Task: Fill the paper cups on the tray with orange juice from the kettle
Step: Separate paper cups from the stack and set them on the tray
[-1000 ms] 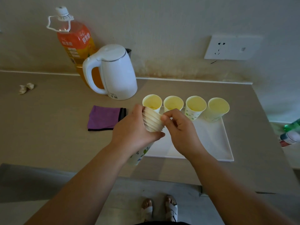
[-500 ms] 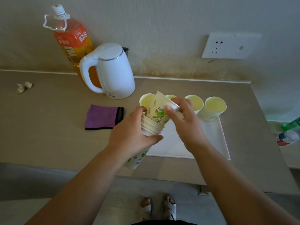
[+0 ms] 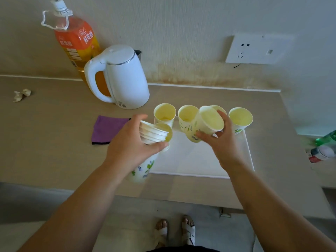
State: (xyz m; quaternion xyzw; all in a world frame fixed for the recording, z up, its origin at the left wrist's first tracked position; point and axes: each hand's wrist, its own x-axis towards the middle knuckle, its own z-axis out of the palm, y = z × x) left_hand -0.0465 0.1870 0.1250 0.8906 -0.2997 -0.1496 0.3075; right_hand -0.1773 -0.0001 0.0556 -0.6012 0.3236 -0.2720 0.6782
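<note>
Setup stage. Four paper cups (image 3: 165,112) stand along far edge of tray (image 3: 190,160); juice inside: cannot tell. Left hand (image 3: 131,142) grips nested cup stack (image 3: 154,132) over tray's left edge. Right hand (image 3: 218,140) holds single cup (image 3: 209,122), tilted, above tray. Kettle (image 3: 125,79) beyond tray's far-left corner, untouched. Pouring likely all ahead.

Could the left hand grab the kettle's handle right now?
Probably not yet: the left hand grips the stack of cups, though nothing stands between it and the kettle handle.

Purple cloth (image 3: 109,129), juice bottle (image 3: 76,42), socket (image 3: 254,50)
</note>
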